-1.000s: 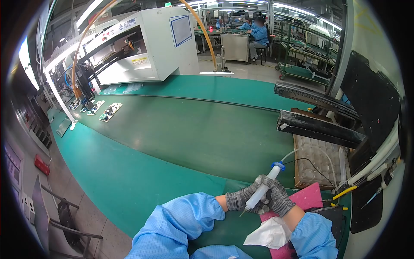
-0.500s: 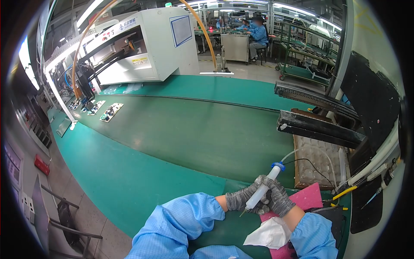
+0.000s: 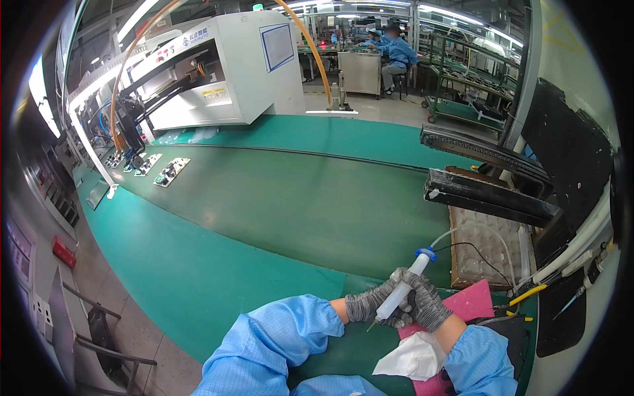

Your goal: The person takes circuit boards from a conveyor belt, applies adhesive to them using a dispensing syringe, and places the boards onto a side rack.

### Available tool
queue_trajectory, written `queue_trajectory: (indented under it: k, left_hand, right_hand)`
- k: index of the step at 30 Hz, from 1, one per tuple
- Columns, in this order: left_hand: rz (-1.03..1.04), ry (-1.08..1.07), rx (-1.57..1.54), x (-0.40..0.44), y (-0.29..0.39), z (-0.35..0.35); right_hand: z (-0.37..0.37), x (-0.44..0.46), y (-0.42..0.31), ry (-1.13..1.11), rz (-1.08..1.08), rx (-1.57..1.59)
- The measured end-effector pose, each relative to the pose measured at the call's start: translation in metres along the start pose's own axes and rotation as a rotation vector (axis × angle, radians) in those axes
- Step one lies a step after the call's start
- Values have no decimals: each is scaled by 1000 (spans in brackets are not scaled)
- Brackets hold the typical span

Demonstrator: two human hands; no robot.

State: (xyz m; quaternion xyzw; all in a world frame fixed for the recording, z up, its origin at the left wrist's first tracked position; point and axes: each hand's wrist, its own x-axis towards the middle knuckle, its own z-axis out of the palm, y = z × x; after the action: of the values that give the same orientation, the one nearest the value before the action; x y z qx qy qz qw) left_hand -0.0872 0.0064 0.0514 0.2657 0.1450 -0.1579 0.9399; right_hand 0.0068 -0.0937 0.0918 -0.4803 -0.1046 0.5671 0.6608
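Note:
A translucent dispensing syringe (image 3: 394,300) with a blue cap (image 3: 426,253) slants down to the left, its thin needle pointing at the green table. My right hand (image 3: 428,305), in a grey knitted glove, is closed around the barrel. My left hand (image 3: 368,305), gloved alike, is curled against the right one, behind the syringe; what its fingers hold, if anything, is hidden. A clear hose (image 3: 485,226) runs from the cap to the right. Beneath my right wrist lie a crumpled white wipe (image 3: 413,356) and a pink sheet (image 3: 470,300).
Several circuit boards (image 3: 172,172) lie on the dark green conveyor belt (image 3: 297,198) at the far left, near a white machine (image 3: 264,72). Black rails (image 3: 489,196) jut in from the right above a cell tray (image 3: 479,264). A person (image 3: 396,51) sits in the background.
My hands and the syringe stay in place. In the background, the seated person has shifted posture and an arm has come down towards the lap. The boards sit very slightly further right.

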Motion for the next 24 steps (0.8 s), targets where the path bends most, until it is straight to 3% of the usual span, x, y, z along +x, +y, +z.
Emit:
queue_trajectory:
  k: [6, 9, 15, 20, 24]
  left_hand:
    - [74, -69, 132, 3, 3, -3]
    - [17, 38, 111, 0, 2, 0]
    - [-60, -115, -32, -8, 3, 4]
    - [23, 58, 76, 5, -1, -3]
    - [-36, -8, -34, 1, 2, -4]
  right_hand:
    - [-1, 1, 2, 28, -2, 5]
    - [1, 0, 0, 21, -1, 5]
    - [5, -2, -3, -11, -3, 18]
    - [5, -2, -2, -15, -4, 19]
    - [4, -2, -2, 12, 0, 19]
